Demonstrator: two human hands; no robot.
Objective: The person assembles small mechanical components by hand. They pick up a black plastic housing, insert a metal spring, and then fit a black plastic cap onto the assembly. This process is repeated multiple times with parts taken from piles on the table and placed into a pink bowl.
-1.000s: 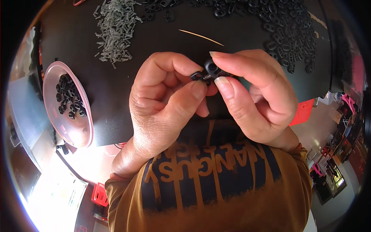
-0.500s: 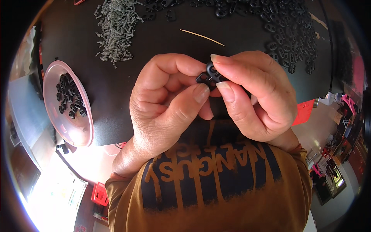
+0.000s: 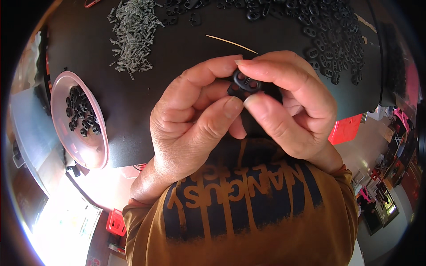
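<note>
while both hands pinch black toggle [image 3: 245, 84], pink bowl [image 3: 60, 95] sits apart.

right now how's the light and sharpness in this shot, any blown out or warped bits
Head view: glare blows out the lower left floor; the left hand, right hand and the black plastic part they pinch are sharp and evenly lit; fisheye bends the black table edges, with dark corners.

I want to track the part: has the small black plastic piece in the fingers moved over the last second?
Barely: the black plastic piece sits a touch higher in view, closer to the thin pale stick on the black table.
</note>
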